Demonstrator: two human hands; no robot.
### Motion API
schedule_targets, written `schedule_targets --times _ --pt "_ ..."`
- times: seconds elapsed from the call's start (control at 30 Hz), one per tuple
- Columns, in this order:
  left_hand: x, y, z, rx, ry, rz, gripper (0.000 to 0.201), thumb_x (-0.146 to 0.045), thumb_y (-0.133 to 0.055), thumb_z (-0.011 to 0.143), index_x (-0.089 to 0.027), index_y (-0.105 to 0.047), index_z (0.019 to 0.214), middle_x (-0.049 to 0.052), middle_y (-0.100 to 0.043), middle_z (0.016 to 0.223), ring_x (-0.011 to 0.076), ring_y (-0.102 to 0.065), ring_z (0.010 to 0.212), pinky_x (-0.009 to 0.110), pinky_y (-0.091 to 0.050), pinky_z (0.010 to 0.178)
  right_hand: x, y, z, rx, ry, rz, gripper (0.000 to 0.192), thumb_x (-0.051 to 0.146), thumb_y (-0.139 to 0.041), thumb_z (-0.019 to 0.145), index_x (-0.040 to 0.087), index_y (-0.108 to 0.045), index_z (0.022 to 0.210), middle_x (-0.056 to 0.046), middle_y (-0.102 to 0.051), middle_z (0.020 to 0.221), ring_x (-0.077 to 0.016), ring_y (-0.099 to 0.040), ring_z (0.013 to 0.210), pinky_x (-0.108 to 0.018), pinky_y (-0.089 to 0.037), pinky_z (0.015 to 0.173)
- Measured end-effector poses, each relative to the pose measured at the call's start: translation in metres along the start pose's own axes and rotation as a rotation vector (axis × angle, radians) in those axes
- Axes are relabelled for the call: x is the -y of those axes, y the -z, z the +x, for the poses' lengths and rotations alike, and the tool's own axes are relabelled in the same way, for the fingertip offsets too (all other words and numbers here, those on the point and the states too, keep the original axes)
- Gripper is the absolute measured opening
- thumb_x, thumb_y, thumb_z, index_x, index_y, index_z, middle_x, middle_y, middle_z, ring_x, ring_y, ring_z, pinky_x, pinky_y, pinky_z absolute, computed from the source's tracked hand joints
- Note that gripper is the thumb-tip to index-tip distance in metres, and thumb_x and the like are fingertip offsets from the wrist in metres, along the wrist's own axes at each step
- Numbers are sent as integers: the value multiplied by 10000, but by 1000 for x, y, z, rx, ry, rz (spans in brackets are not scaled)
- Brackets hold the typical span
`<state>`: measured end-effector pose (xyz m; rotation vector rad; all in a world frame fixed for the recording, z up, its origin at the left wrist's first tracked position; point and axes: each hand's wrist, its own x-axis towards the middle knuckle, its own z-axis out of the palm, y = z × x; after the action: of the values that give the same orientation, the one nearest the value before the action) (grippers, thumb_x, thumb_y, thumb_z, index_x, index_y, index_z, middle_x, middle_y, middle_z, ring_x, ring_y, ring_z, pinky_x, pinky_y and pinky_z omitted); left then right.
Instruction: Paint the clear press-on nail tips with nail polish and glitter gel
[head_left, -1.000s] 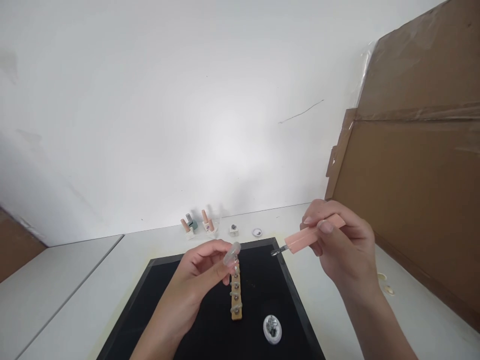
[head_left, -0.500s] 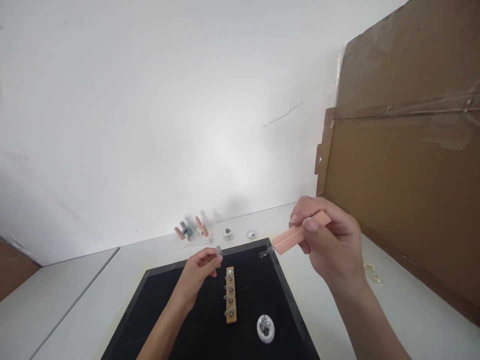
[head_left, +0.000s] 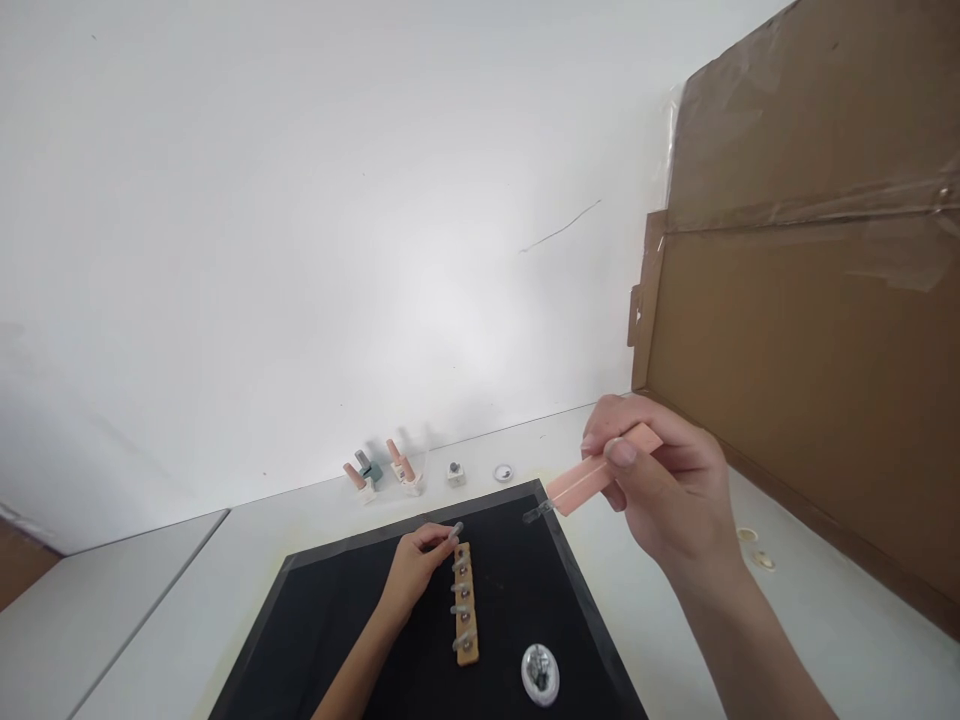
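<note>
My left hand (head_left: 422, 565) pinches a small greyish nail tip (head_left: 456, 530) between thumb and fingertips, right over the far end of a tan strip (head_left: 468, 655). Several clear nail tips (head_left: 465, 637) stick out from small round mounts along that strip. My right hand (head_left: 660, 480) is closed around a flat pink bar (head_left: 583, 484), held in the air above the mat's right edge. From the bar's lower end juts a small clear piece (head_left: 538, 512); how it is fixed there I cannot tell.
Beneath the strip lies a black mat (head_left: 337, 600), with an oval silvery-white object (head_left: 540, 674) on it. Nail polish bottles (head_left: 365, 487), a small white cube (head_left: 455, 473) and a round dish (head_left: 503, 473) line the wall. Cardboard (head_left: 795, 320) stands at the right.
My left hand has moved right and slightly down, bringing the nail tip to the strip's far end. My right hand and the pink bar stay nearly still; the view has shifted slightly.
</note>
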<state>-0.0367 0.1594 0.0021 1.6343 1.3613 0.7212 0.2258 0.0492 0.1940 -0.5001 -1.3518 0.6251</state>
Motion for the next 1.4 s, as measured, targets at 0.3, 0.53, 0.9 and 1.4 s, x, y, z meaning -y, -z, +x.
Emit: schedule_targets --times 0.3,0.53,0.9,1.4 --pt "18 -6 9 19 -14 47 292 -311 -601 928 -154 -610 1174 80 -632 1195 251 -645 1002 432 -557 837 -14 7 5 -1 4 -20 206 364 -620 914 242 -655 751 8 -620 606 -136 -466 513 -285 -396 467" --pt "21 -6 11 50 -87 87 282 -305 -594 934 -162 -606 1177 86 -631 1197 239 -645 999 432 -555 842 -17 8 6 -18 -7 -35 214 379 -633 901 237 -652 741 6 -617 591 -134 -456 488 -289 -394 457" --pt "20 -2 8 109 -164 128 270 -302 -588 937 -170 -611 1171 90 -628 1210 239 -638 1020 441 -546 865 -16 7 7 4 -19 -6 199 353 -627 908 237 -654 748 14 -595 576 -137 -478 534 -283 -407 486" --pt "23 16 -21 118 -139 157 212 -363 -738 772 -153 -759 797 62 -678 868 207 -621 780 347 -495 747 -12 18 9 -63 38 -30 192 369 -645 898 241 -705 768 20 -604 651 -80 -416 469 -211 -272 378"
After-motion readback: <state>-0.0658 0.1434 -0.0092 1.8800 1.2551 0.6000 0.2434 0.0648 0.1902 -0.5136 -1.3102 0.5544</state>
